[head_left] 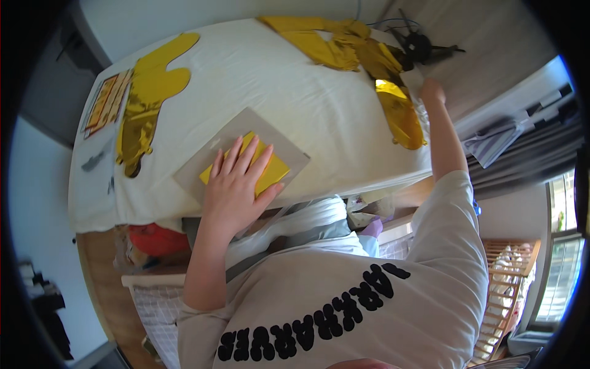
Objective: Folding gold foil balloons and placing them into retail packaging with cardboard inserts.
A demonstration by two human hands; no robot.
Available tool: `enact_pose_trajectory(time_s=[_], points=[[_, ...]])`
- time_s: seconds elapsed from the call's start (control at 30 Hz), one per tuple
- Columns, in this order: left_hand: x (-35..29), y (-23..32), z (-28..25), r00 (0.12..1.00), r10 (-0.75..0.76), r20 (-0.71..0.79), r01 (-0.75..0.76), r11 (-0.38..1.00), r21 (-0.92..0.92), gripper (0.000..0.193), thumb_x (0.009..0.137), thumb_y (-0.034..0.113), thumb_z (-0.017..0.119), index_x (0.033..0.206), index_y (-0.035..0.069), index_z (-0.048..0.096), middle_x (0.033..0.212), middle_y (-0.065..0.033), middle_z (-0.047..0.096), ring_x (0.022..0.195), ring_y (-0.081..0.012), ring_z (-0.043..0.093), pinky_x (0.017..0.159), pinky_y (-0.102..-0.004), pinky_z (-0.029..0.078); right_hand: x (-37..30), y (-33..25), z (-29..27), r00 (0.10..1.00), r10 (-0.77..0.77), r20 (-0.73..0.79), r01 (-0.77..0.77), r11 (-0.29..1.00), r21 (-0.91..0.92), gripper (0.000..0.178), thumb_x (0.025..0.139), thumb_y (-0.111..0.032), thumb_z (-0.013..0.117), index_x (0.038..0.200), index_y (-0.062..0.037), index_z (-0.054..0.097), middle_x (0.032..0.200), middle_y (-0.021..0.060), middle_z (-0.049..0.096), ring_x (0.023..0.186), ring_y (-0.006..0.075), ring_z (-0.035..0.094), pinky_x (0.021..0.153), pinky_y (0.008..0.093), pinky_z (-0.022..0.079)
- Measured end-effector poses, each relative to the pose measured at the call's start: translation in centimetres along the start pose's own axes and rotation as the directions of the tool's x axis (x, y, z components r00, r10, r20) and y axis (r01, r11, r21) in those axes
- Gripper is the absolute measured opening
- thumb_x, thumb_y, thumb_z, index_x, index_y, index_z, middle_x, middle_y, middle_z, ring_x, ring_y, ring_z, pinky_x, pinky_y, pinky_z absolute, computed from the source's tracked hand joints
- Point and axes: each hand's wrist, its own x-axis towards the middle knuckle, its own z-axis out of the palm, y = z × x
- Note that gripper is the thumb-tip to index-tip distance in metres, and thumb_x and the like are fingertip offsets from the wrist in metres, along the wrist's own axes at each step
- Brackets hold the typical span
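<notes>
My left hand (236,178) lies flat, fingers spread, on a folded yellow rectangle (276,169), pressing it onto a translucent grey plastic sheet or bag (246,122) near the table's front edge. Part of the yellow piece is hidden under the palm. At the far right, my right arm is stretched out, and my right hand (433,92) is closed at the table's edge, beside a small pale piece (413,80). Its fingertips are hard to make out. Close to that hand lies a crumpled gold foil sheet (399,114), flat and deflated-looking, running along the back right corner.
Another flat gold foil shape (150,86) lies on the left of the white-covered table (239,67), beside a printed orange card (107,101). A black tripod-like stand (419,46) is at the back right corner. Below the table's front edge are a red bag (157,238) and other items.
</notes>
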Motion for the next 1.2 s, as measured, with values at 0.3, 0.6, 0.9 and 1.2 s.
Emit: enact_pose_trajectory(time_s=[0.3, 0.6, 0.9, 1.2], points=[[0.0, -0.6, 0.7, 1.000, -0.006, 0.017, 0.007, 0.999, -0.049, 0.057, 0.106, 0.049, 0.045, 0.154, 0.017, 0.049, 0.162, -0.0112, 0.041, 0.153, -0.0329, 0.032, 0.125, -0.0538, 0.023, -7.9, -1.1, -6.2, 0.943, -0.173, -0.286, 0.250, 0.932, 0.263, 0.028, 0.095, -0.018, 0.062, 0.119, -0.0101, 0.074, 0.119, 0.0176, 0.072, 0.106, 0.0363, 0.071, 0.087, 0.0430, 0.057], [0.6, 0.1, -0.3, 0.982, -0.096, 0.165, 0.119, 0.983, -0.139, 0.055, 0.111, 0.046, 0.033, 0.157, 0.019, 0.044, 0.167, -0.0099, 0.035, 0.157, -0.0325, 0.023, 0.127, -0.0506, 0.016, -38.1, -8.8, -12.8, 0.555, -0.598, -0.579, 0.819, 0.272, 0.505, 0.021, 0.082, 0.000, 0.078, 0.101, -0.0060, 0.076, 0.091, 0.0081, 0.071, 0.085, 0.0266, 0.066, 0.079, 0.0382, 0.054], [0.6, 0.5, -0.1, 0.983, -0.130, 0.129, 0.146, 0.982, -0.123, 0.054, 0.111, 0.046, 0.033, 0.158, 0.023, 0.044, 0.166, -0.0095, 0.035, 0.157, -0.0323, 0.024, 0.127, -0.0499, 0.016, -40.2, -13.2, -13.8, 0.651, -0.527, -0.546, 0.753, 0.543, 0.373, 0.021, 0.084, -0.009, 0.076, 0.105, -0.0124, 0.074, 0.096, 0.0010, 0.072, 0.094, 0.0237, 0.066, 0.083, 0.0390, 0.049], [0.2, 0.1, 0.6, 0.995, -0.100, -0.019, 0.092, 0.965, -0.246, 0.067, 0.108, 0.050, 0.042, 0.162, 0.012, 0.033, 0.164, -0.0172, 0.036, 0.155, -0.0351, 0.027, 0.126, -0.0528, 0.017, -39.3, -16.3, -11.4, 0.701, -0.444, -0.558, 0.707, 0.535, 0.463, 0.021, 0.085, -0.013, 0.079, 0.105, -0.0124, 0.072, 0.091, -0.0006, 0.075, 0.093, 0.0214, 0.067, 0.085, 0.0374, 0.047]])
